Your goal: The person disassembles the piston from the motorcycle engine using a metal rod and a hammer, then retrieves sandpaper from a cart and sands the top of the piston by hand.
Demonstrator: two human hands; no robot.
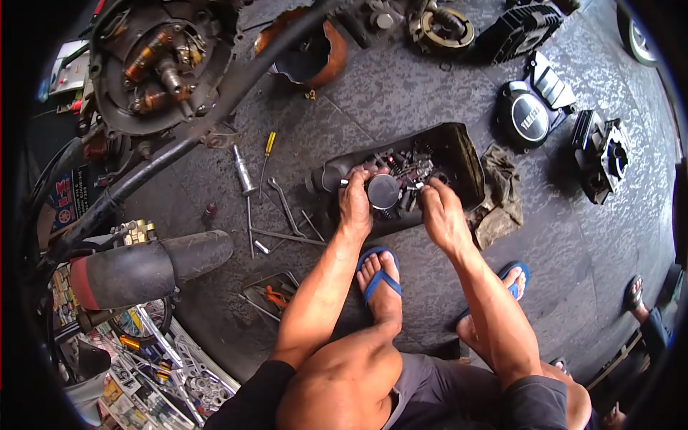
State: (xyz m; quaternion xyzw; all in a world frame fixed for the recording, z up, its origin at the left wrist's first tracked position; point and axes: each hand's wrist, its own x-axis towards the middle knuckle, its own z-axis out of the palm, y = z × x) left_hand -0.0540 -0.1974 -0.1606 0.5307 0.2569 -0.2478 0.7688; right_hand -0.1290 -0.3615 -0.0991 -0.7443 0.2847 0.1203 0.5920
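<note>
Gripping a round, flat-topped part point(384, 192) in the left hand point(356, 204), a person point(344, 380) in blue flip-flops point(370, 291) bends over a dark, open pan point(469, 154) on a grey floor point(566, 233), the part held at the pan's left half. The right hand point(443, 213), apart from the left, bunches its thumb and fingertips over the pan (whether they pinch anything is hard to tell), near a jumble of small metal parts point(412, 163) inside. A crumpled cloth point(503, 204) lies just beside the pan's right end
</note>
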